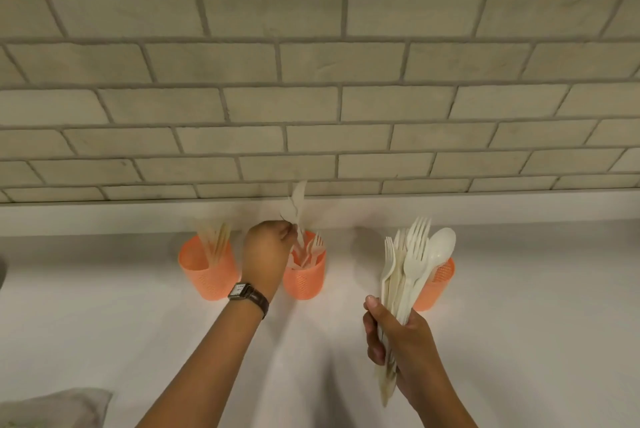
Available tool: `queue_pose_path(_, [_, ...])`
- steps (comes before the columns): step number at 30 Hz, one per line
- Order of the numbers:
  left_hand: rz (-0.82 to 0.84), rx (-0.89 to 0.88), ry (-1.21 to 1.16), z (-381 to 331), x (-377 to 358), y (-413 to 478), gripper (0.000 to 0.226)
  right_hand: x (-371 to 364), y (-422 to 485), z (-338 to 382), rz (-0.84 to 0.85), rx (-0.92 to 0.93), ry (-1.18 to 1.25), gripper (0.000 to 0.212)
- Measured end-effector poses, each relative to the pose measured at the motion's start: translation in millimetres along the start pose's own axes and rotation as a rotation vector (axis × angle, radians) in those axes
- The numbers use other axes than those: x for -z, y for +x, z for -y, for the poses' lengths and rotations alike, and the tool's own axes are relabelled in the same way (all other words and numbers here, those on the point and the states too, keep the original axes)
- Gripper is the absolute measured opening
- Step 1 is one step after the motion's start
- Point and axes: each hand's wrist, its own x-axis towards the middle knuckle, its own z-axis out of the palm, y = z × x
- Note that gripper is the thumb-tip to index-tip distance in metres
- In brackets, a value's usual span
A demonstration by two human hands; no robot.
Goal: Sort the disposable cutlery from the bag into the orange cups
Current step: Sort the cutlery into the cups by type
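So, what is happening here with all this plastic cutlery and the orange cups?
A person is sorting white cutlery on a counter. The left hand pinches one piece, too blurred to name, just above the middle orange cup, which already holds forks. The right hand grips a bundle of forks and a spoon, in front of the right orange cup. The left orange cup holds some slim pieces.

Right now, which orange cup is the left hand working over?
The middle cup, the one holding forks; the left hand is at its rim, pinching a blurred utensil.
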Motion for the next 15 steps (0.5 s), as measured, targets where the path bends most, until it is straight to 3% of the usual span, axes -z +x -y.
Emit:
queue_pose_path(4, [0.077, 0.070, 0.153, 24.6, -20.4, -0.7, 0.017, -1.5, 0.0, 0.1, -0.006, -0.015, -0.009, 0.019])
queue_pose_path(7, [0.013, 0.158, 0.182, 32.3, -11.6, -10.8, 0.030, -2.7, 0.2, 1.0, 0.003, -0.008, -0.020, 0.018])
queue_pose_path(9, [-0.070, 0.159, 0.142, 25.8, 0.4, -26.0, 0.030, -3.6, 0.4, 0.8, 0.025, -0.001, -0.014, 0.017])
queue_pose_path(11, [-0.094, 0.108, -0.058, 8.3, 13.8, -45.6, 0.018, -4.4, -0.3, 0.6, 0.089, 0.008, 0.017, 0.015])
queue_pose_path(15, [0.326, 0.170, -0.457, -38.3, 28.0, -85.2, 0.012, -7.2, -4.2, -0.8, 0.284, 0.009, 0.042, 0.030])
